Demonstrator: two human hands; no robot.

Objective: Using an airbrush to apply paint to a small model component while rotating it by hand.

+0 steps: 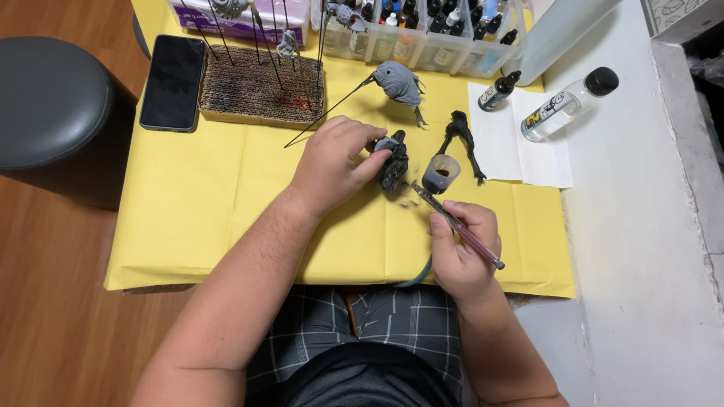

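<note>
- Yellow paper covers a work table at the centre of the frame, with a wooden floor and a dark round stool at the left.
- Left hand, at centre, is closed around a small, dark, rough-textured model part, pinched between thumb and fingertips just above the paper.
- Right hand, lower right of centre, is wrapped around a slim metal airbrush with a cup on top; its tip points up-left, very near the dark part.
- To spray well, it seems wise to keep the tip close but not touching, and to turn the part slowly so that colour lands evenly.
- Just right of the part lies a thin black twisted piece; above it, a grey rounded model on a wire.
- At the upper left, a corrugated cardboard block holds wire stands, beside a black phone.
- Paint bottles in a clear rack line the top edge.
</note>
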